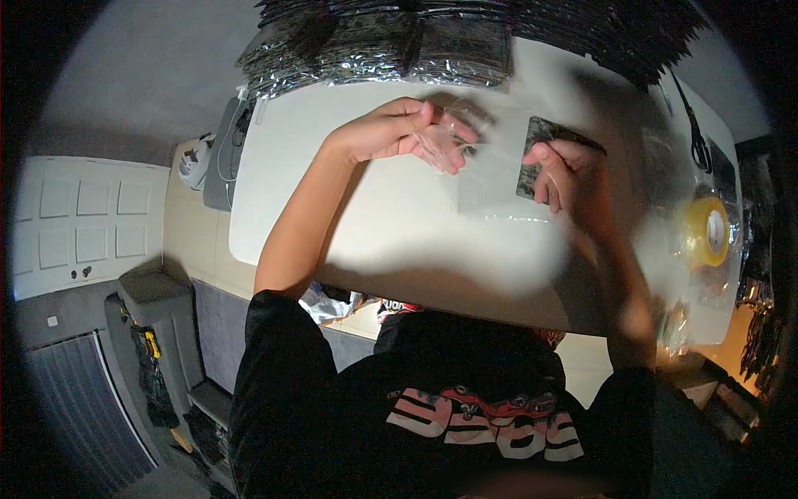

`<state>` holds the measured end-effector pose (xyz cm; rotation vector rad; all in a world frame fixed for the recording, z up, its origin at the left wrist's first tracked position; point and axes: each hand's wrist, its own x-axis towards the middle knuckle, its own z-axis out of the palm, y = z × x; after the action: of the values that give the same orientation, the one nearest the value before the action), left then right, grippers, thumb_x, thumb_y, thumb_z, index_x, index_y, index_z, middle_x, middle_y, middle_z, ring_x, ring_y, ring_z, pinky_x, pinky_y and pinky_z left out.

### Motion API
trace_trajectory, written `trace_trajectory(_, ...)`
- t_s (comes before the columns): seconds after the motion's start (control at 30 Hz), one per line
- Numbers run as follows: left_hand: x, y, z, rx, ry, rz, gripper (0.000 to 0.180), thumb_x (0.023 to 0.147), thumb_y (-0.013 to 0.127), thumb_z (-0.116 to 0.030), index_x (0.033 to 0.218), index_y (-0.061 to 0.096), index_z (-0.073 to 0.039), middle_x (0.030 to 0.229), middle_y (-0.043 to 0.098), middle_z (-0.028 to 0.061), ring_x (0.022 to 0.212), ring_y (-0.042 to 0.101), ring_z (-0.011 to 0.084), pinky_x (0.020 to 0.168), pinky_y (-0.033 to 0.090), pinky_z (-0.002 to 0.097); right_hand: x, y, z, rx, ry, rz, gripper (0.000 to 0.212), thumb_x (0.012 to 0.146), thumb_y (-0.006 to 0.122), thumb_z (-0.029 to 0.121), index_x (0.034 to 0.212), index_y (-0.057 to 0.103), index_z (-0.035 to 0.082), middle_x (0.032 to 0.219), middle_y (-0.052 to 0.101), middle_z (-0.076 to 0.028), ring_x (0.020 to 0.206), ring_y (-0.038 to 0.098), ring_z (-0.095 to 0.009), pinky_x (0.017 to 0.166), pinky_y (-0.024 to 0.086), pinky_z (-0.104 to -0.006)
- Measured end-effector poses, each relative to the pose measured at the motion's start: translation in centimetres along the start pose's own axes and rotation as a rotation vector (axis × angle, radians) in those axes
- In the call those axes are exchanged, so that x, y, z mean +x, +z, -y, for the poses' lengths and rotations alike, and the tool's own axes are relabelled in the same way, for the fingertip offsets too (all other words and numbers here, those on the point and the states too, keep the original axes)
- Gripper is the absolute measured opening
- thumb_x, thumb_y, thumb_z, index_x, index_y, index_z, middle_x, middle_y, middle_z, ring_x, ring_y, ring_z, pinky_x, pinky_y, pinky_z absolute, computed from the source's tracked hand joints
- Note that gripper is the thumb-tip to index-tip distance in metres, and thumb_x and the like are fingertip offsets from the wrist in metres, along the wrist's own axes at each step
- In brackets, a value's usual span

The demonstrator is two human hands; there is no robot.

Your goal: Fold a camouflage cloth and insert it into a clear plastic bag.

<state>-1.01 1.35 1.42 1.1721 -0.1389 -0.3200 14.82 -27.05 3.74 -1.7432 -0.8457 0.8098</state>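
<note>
One clear bag (497,185) clings about left hand (422,140), fingers parted, apparently to spread it; right hand (567,176) grips dark flat packet (544,130), thumb uppermost, probably for control; both above white table (283,183).

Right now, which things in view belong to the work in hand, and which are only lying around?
Apparently in use:
clear plastic film at the left hand
dark flat piece at the right hand
white table beneath

Lying around, untouched:
stacks of dark packets, perhaps related
tape roll
dark scissors
</note>
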Motion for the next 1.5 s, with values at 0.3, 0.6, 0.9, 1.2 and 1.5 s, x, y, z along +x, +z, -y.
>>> trace_trajectory(0.3,-1.0,-0.6,-0.5,0.23,0.067,-0.173,0.022,0.097,0.079,-0.015,0.108,0.072,0.003,0.1,0.076,0.0159,0.088,0.075,0.0227,0.079,0.064,0.0375,0.2,-0.1,-0.5,0.011,0.026,-0.003,0.041,0.106,0.064,0.043,0.1,0.077,0.004,0.06,0.066,-0.007,0.044,0.052,-0.009,0.045,0.042,-0.0255)
trace_trajectory(0.6,-0.6,-0.2,-0.5,0.268,0.05,-0.068,0.022,0.1,0.074,-0.009,0.12,0.07,0.0,0.103,0.075,0.0095,0.094,0.074,0.0193,0.085,0.063,0.0339,0.2,0.0,-0.4,0.01,0.014,0.0,0.04,0.106,0.065,0.041,0.099,0.077,0.003,0.06,0.066,-0.007,0.044,0.052,-0.008,0.045,0.042,-0.0254)
trace_trajectory(0.9,-1.2,-0.6,-1.6,0.295,0.037,0.054,0.018,0.102,0.071,-0.018,0.107,0.066,-0.001,0.103,0.075,0.0111,0.095,0.075,0.022,0.082,0.058,0.0318,0.0,0.0,-0.2,-0.017,-0.001,-0.041,0.038,0.105,0.066,0.039,0.099,0.078,0.004,0.057,0.064,-0.005,0.044,0.051,-0.009,0.044,0.041,-0.0259)
trace_trajectory(1.2,-2.1,-1.3,-2.4,0.043,0.046,-0.141,0.007,0.095,0.055,-0.007,0.096,0.059,-0.001,0.085,0.069,0.0122,0.072,0.07,0.021,0.071,0.06,0.0342,0.0,-0.3,-0.3,-0.023,0.048,0.071,0.034,0.104,0.067,0.039,0.099,0.079,0.007,0.061,0.065,-0.004,0.045,0.051,-0.007,0.045,0.04,-0.0249)
trace_trajectory(1.5,-6.9,-1.6,-5.9,0.519,-0.088,-0.339,0.006,0.099,0.06,-0.008,0.1,0.064,-0.005,0.083,0.073,0.0078,0.073,0.072,0.0144,0.067,0.056,0.0272,1.1,-1.2,-1.4,-0.438,-0.501,-0.29,0.028,0.102,0.069,0.026,0.102,0.078,0.0,0.084,0.075,-0.014,0.074,0.071,-0.028,0.074,0.056,-0.0379)
